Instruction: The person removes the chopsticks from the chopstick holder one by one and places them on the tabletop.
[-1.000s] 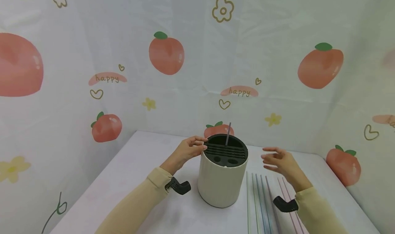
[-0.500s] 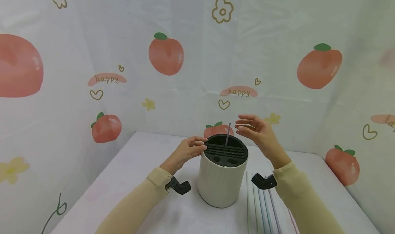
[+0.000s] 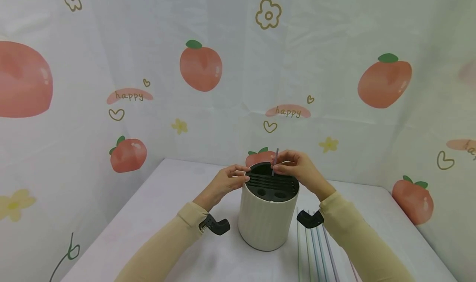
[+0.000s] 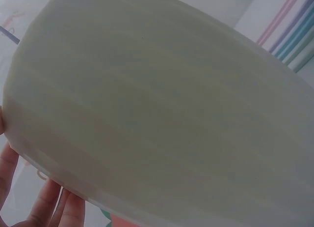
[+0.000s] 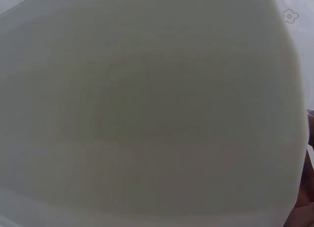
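Observation:
A white ribbed cylindrical holder (image 3: 265,222) stands upright on the table, its black top insert (image 3: 288,190) having slots, round holes and a wide rear opening. My left hand (image 3: 223,183) grips the holder's left rim; in the left wrist view its fingers (image 4: 46,202) lie along the edge of the wall. Out of the rear opening rises a thin greyish-purple stick (image 3: 277,154). My right hand (image 3: 303,170) pinches that stick between thumb and fingers just above the opening. In the right wrist view the holder's wall (image 5: 171,114) hides most of this hand.
Several long thin coloured sticks (image 3: 315,253) lie side by side on the white table (image 3: 208,249), right of the holder and partly under my right forearm. A white curtain (image 3: 230,67) with printed fruit hangs behind and along both sides.
My right hand has come from the right of the holder, up and over its top, then down to the upright stick, which it now pinches. The left hand and holder stay put.

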A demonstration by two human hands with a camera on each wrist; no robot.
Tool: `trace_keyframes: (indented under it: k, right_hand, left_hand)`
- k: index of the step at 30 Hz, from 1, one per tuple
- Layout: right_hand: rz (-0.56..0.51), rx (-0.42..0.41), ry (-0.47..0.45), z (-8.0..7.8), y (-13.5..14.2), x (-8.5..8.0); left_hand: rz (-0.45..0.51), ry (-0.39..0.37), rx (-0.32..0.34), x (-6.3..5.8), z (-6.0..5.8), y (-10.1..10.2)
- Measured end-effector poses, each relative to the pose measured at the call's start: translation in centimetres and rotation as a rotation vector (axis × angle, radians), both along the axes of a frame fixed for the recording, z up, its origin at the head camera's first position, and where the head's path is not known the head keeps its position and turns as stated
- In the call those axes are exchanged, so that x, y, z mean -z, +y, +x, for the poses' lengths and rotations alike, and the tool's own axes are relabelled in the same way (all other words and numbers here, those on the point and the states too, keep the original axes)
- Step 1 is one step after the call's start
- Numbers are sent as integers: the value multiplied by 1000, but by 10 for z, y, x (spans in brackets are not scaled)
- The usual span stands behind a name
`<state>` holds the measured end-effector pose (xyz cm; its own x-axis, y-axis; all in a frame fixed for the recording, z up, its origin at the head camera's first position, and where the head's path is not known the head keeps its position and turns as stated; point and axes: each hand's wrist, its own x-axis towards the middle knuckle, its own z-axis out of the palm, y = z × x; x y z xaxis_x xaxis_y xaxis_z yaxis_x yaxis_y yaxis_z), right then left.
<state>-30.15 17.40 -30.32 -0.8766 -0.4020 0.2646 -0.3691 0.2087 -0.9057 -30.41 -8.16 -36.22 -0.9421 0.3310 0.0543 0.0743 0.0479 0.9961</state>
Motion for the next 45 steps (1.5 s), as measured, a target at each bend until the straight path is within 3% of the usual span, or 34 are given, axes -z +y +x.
trace_keyframes:
  k: [4,8,14,18,22,25,29,37,42,45]
  right_hand:
    - [-20,20,12,-1,2,-4]
    - [-165,15,76,1,9,-19]
    - [-604,-10,236,14,27,-64]
    - [-906,-26,295,27,50,-93]
    - [-1016,58,281,39,79,-105]
    - [-968,161,213,42,100,-98]
    - [-781,248,94,39,124,-69]
    - [-387,287,-134,30,155,19]
    - [-62,381,-253,34,160,75]
    - [73,417,-302,37,161,105]
  left_hand:
    - [2,4,2,0,0,-1]
    - [9,4,4,0,0,-1]
    - [19,3,11,1,-1,0]
    - [13,4,23,3,-1,0]
    - [8,-1,16,3,-1,0]
    - [8,0,9,2,0,0]
    - [11,4,3,1,0,-1]
    - [15,3,14,1,-1,-1]
    - [6,9,23,2,-2,-1]
    - [3,11,23,2,-2,-1]
